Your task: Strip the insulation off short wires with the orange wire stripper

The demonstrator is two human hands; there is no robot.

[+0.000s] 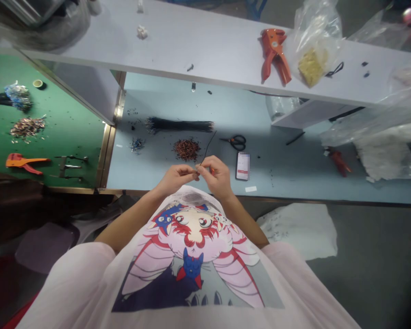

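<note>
Head-worn view alone — forward and down, close over left hand [175, 179] and right hand [216, 176]

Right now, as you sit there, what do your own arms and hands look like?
The left hand and right hand are bare, with no gloves, and the forearms are bare too. A pale pink T-shirt with loose short sleeves covers the upper arms. Its front has a large cartoon print in red, blue and pink.

Both hands [198, 174] pinched together, forearms angled inward.
</note>
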